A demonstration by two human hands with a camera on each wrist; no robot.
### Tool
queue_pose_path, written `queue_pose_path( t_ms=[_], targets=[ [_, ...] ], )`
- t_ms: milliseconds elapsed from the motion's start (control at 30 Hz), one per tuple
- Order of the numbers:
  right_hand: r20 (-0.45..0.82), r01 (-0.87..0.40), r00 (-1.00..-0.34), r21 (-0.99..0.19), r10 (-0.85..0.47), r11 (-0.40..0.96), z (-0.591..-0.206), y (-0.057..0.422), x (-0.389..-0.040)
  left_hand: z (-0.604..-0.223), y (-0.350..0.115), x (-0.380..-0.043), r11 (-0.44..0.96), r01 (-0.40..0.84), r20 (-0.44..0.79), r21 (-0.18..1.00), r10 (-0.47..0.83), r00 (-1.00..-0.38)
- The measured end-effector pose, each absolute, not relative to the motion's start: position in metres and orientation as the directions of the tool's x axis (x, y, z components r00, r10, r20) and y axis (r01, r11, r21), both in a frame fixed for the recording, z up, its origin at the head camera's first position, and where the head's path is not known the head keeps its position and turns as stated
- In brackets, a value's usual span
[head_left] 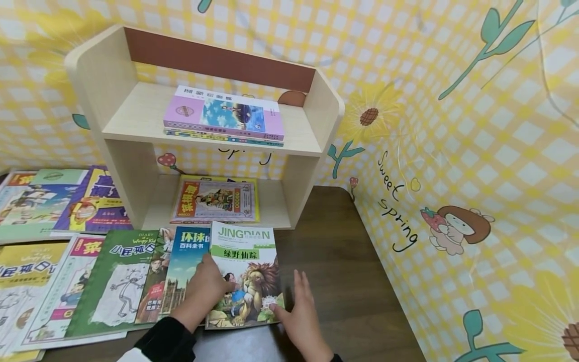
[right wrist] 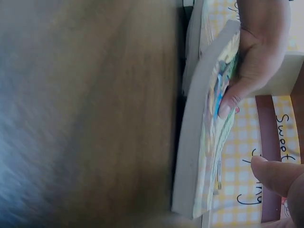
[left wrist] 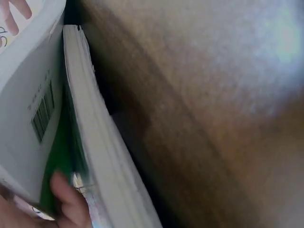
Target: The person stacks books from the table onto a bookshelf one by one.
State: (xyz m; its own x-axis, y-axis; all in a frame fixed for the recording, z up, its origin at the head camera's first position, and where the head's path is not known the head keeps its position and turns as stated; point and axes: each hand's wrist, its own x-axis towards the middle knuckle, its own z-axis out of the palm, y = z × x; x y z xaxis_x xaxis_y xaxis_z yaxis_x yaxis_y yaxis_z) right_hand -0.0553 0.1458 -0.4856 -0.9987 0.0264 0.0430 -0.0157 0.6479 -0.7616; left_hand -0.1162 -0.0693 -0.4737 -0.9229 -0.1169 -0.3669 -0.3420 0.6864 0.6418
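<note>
A paperback book point(head_left: 246, 281) with a lion on its white and green cover lies in front of the shelf. My left hand point(head_left: 208, 284) pinches its left edge, thumb point(right wrist: 229, 105) on the cover. In the left wrist view, a barcoded white back cover point(left wrist: 28, 109) is raised, with fingertips point(left wrist: 71, 202) beside it. My right hand point(head_left: 302, 317) is spread at the book's lower right corner, its fingers extended and its thumb point(right wrist: 273, 175) apart from the cover in the right wrist view. A blue encyclopedia-like book point(head_left: 181, 271) lies just left, partly behind my left hand.
A two-tier wooden shelf point(head_left: 312, 186) stands behind, with pink-topped stacked books point(head_left: 226, 113) above and a yellow-edged book point(head_left: 217, 198) below. Several overlapping books, including a green one point(head_left: 113, 281), spread left. Dark tabletop point(head_left: 353, 281) extends right to the checkered cloth wall point(head_left: 420, 151).
</note>
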Motion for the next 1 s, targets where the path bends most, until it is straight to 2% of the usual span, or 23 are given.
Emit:
queue_pose_path(
  t_ms=[133, 300, 433, 767, 1000],
  targets=[
    [0.041, -0.017, -0.999, -0.783, 0.024, 0.622, -0.484, 0.147, -0.065, -0.476, -0.071, -0.111, 0.584, -0.326, -0.34, 0.744, -0.09, -0.936],
    [-0.001, 0.003, -1.0, -0.826, 0.004, 0.563, -0.48, 0.145, -0.079, -0.481, -0.074, -0.105, 0.478, -0.23, -0.24, 0.847, -0.042, -0.97],
    [-0.054, 0.041, -0.998, -0.863, -0.012, 0.503, -0.481, 0.139, -0.09, -0.484, -0.083, -0.103, 0.446, -0.186, -0.202, 0.876, -0.011, -0.979],
    [-0.214, 0.187, -0.972, -0.954, -0.096, 0.234, -0.482, 0.121, -0.101, -0.469, -0.113, -0.09, 0.354, -0.197, -0.238, 0.914, 0.075, -0.968],
    [-0.265, 0.24, -0.954, -0.955, -0.141, 0.171, -0.482, 0.111, -0.091, -0.458, -0.122, -0.083, 0.253, -0.194, -0.218, 0.948, 0.07, -0.973]
  ],
)
